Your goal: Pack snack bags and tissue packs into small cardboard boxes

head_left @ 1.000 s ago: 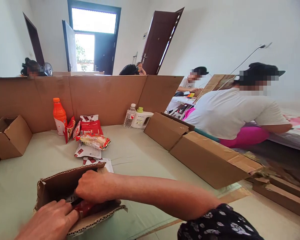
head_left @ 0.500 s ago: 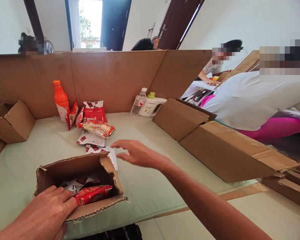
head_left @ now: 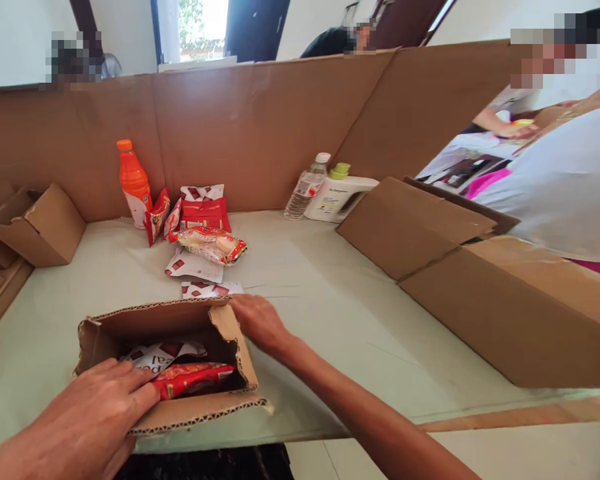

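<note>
An open cardboard box [head_left: 200, 417] stands at the front left of the table. My left hand [head_left: 105, 407] is closed over its near wall, fingertips inside by a white-and-brown packet [head_left: 155, 357] and a red packet [head_left: 195, 380]. My right hand [head_left: 260, 320] is at the box's far right corner, its fingertips hidden behind the wall. Just beyond lies another white-and-brown packet [head_left: 207, 289], partly covered by the box. Farther back are a clear-and-red snack packet [head_left: 213, 245], a white packet [head_left: 193, 267] and several red packets [head_left: 205, 213].
An orange bottle [head_left: 134, 180], a clear water bottle [head_left: 306, 190] and a white jug with a green cap [head_left: 337, 197] stand along the cardboard partition [head_left: 260, 127]. Cardboard boxes [head_left: 50, 223] sit at left, a long one [head_left: 480, 313] at right. Other people are beyond.
My right hand has moved down and in from above the packets to the box's far right corner. My left hand keeps its place on the box. The view has shifted slightly.
</note>
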The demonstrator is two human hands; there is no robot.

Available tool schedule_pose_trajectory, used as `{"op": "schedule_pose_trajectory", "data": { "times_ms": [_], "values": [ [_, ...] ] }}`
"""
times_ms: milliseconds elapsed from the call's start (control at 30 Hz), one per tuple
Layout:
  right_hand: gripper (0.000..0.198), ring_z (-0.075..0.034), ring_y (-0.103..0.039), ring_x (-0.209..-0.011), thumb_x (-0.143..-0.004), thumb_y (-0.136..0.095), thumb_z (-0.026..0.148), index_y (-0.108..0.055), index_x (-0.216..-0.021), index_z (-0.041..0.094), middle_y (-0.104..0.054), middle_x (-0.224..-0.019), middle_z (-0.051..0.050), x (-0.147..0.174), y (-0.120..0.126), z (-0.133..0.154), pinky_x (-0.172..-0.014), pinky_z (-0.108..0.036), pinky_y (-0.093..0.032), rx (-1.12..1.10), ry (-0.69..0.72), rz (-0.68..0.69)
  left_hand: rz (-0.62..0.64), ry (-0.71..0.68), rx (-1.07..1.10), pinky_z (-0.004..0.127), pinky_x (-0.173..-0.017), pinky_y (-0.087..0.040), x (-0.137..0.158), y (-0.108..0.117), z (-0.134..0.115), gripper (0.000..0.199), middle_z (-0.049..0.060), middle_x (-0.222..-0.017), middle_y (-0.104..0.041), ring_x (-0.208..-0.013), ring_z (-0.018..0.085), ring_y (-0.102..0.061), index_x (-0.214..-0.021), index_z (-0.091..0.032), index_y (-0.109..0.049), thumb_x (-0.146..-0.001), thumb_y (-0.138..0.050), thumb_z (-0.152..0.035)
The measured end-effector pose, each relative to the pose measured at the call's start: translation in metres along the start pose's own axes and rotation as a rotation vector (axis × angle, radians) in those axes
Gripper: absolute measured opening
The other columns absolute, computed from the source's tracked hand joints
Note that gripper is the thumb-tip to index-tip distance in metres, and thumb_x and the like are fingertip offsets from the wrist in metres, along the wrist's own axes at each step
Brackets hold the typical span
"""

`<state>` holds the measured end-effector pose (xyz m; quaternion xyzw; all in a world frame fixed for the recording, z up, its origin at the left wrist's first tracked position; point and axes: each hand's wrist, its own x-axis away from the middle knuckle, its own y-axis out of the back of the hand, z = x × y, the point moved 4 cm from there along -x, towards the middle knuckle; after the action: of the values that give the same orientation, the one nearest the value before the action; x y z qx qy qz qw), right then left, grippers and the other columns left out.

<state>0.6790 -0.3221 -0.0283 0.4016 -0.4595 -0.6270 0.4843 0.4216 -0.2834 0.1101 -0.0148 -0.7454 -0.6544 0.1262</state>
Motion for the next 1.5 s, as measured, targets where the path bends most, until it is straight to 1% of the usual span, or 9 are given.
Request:
{"op": "schedule_pose_trajectory", "data": {
  "times_ms": [233, 333, 433, 600, 767, 1033, 1167, 1400, 1500],
  "values": [
    [0.026, -0.019, -0.068, -0.059, -0.094, -0.053, 0.034, -0.074, -0.084, 0.023, -0.076, -0.072, -0.001, 0.059, 0.105, -0.050, -0.059, -0.030, -0.056, -0.451, -0.162, -0.415, -0.005, 0.055, 0.141, 0.043, -0.093, -0.052, 0.006, -0.012, 0.003, 0.039, 0.008, -0.105, -0.073, -0.097, 0.025, -0.068, -0.108, -0.022, -0.068, -0.082, -0.047, -0.002],
    [0.023, -0.023, -0.070, -0.071, -0.092, -0.063, 0.040, -0.073, -0.077, 0.026, -0.076, -0.077, -0.001, 0.086, 0.148, -0.029, -0.063, -0.033, -0.058, -0.609, -0.213, -0.621, -0.018, 0.015, 0.136, 0.042, -0.094, -0.052, 0.007, -0.016, 0.003, 0.038, 0.008, -0.105, -0.072, -0.097, 0.025, -0.068, -0.109, -0.022, -0.067, -0.082, -0.050, -0.001],
    [0.016, -0.020, -0.070, -0.070, -0.095, -0.063, 0.033, -0.076, -0.085, 0.030, -0.076, -0.079, 0.001, 0.087, 0.169, 0.021, -0.062, -0.030, -0.057, -0.622, -0.012, -0.637, -0.061, -0.003, 0.126, 0.041, -0.096, -0.051, 0.007, -0.019, 0.003, 0.040, 0.007, -0.107, -0.072, -0.100, 0.024, -0.068, -0.112, -0.022, -0.066, -0.083, -0.050, 0.000],
    [0.028, -0.013, -0.067, -0.064, -0.099, -0.046, 0.016, -0.073, -0.102, 0.023, -0.077, -0.082, -0.001, 0.053, 0.161, 0.098, -0.061, -0.021, -0.050, -0.330, 0.440, -0.283, -0.077, -0.013, 0.060, 0.042, -0.097, -0.052, 0.006, -0.024, 0.000, 0.045, 0.011, -0.114, -0.072, -0.105, 0.026, -0.068, -0.119, -0.018, -0.063, -0.079, -0.052, -0.001],
    [0.025, -0.014, -0.067, -0.069, -0.090, -0.048, 0.003, -0.067, -0.089, 0.019, -0.077, -0.083, -0.002, 0.025, 0.129, 0.124, -0.060, -0.024, -0.038, 0.051, 0.330, 0.145, -0.080, 0.001, 0.071, 0.044, -0.094, -0.054, 0.008, -0.020, -0.004, 0.036, 0.012, -0.107, -0.073, -0.102, 0.028, -0.069, -0.110, -0.016, -0.066, -0.079, -0.054, -0.001],
    [0.021, -0.027, -0.074, -0.091, -0.095, -0.054, 0.011, -0.072, -0.106, 0.012, -0.078, -0.103, -0.015, 0.000, 0.075, 0.152, -0.066, -0.031, -0.045, 0.308, 0.410, 0.453, -0.059, 0.015, 0.032, 0.052, -0.091, -0.056, 0.007, -0.026, -0.004, 0.033, 0.014, -0.107, -0.072, -0.100, 0.032, -0.068, -0.106, -0.015, -0.069, -0.081, -0.052, -0.002],
    [0.017, -0.025, -0.075, -0.089, -0.095, -0.058, 0.016, -0.073, -0.103, 0.013, -0.078, -0.099, -0.012, 0.000, 0.084, 0.150, -0.068, -0.029, -0.049, 0.241, 0.464, 0.375, -0.127, 0.032, 0.030, 0.052, -0.099, -0.052, 0.010, -0.028, -0.001, 0.039, 0.015, -0.116, -0.070, -0.109, 0.032, -0.066, -0.111, -0.016, -0.068, -0.081, -0.048, -0.002],
    [0.025, -0.014, -0.072, -0.072, -0.101, -0.052, 0.026, -0.076, -0.099, 0.020, -0.079, -0.085, -0.003, 0.012, 0.147, 0.071, -0.069, -0.023, -0.052, -0.267, 0.258, -0.406, -0.051, 0.054, 0.018, 0.057, -0.096, -0.055, 0.015, -0.039, 0.003, 0.054, 0.018, -0.125, -0.069, -0.110, 0.035, -0.067, -0.125, -0.013, -0.065, -0.078, -0.043, 0.000],
    [0.027, -0.017, -0.073, -0.077, -0.101, -0.050, 0.027, -0.076, -0.106, 0.020, -0.080, -0.091, -0.004, -0.010, 0.119, 0.035, -0.071, -0.025, -0.055, -0.179, 0.113, -0.283, -0.077, 0.037, -0.004, 0.057, -0.095, -0.055, 0.017, -0.044, 0.004, 0.052, 0.020, -0.125, -0.069, -0.110, 0.037, -0.067, -0.127, -0.010, -0.064, -0.079, -0.046, -0.004]
  ]
}}
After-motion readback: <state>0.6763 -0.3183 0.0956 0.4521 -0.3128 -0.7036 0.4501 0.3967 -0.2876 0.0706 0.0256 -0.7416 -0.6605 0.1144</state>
